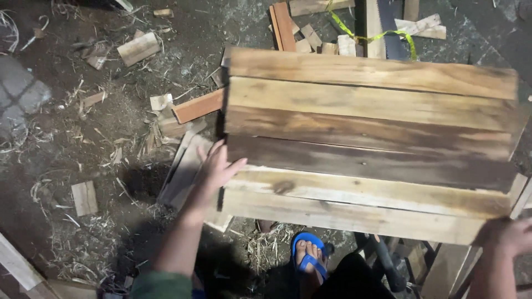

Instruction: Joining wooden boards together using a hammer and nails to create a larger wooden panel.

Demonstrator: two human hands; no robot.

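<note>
Nearest, a foot in a blue flip-flop sandal (308,256) stands below the slatted panel of rough wooden planks (366,144), which fills the middle and right. Handling seems to be positioning; next calls for steady support. Left hand (217,166) lies open, fingers spread, against its left edge; right hand (507,235) clasps the near right corner. Offcuts (138,49) litter the dirt floor (66,144).
</note>
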